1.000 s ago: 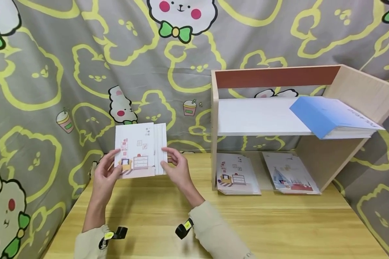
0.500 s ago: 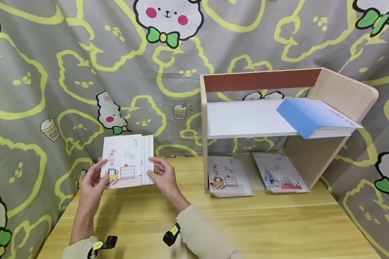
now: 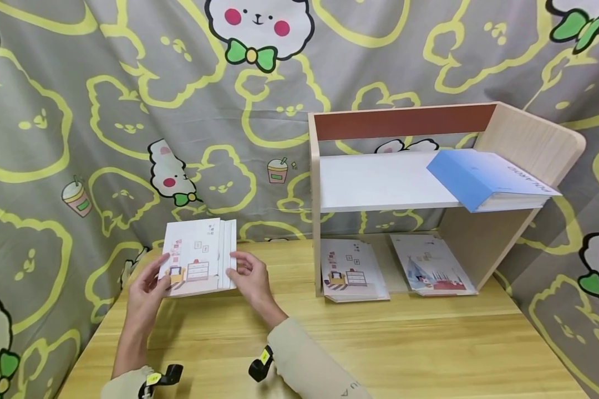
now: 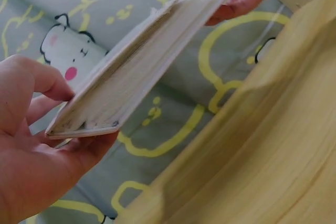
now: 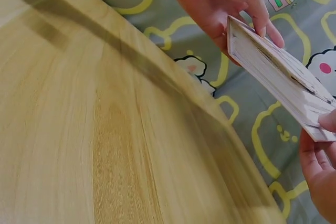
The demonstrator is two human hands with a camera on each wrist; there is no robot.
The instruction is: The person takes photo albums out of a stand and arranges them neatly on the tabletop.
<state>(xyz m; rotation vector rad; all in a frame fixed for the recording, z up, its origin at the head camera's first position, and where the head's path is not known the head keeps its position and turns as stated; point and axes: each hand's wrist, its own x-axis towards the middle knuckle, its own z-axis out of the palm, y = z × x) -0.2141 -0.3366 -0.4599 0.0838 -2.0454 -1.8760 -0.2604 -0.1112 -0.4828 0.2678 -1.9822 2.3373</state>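
Both hands hold a white album-like book (image 3: 192,257), its cover printed with a drawn room, chair and drawers. My left hand (image 3: 147,288) grips its left edge, thumb on the cover side and fingers around the edge. At the opposite edge, my right hand (image 3: 252,282) pinches the pale strip beside the cover. The left wrist view shows the book (image 4: 131,72) from its edge, tilted, with pale layers between two covers. In the right wrist view, the book (image 5: 283,77) is held above the wooden table by both hands.
A two-tier wooden shelf (image 3: 315,205) stands at the right of the table (image 3: 379,349). On its upper board lies a blue-and-white POLAROID book (image 3: 494,174). Below lean a similar room-print book (image 3: 354,266) and a tent-print book (image 3: 431,263). A patterned curtain (image 3: 219,111) hangs behind.
The head view has shifted a little to the right. Both hands have lowered the book toward the table, and its cover now tips further back. Both grips look the same.
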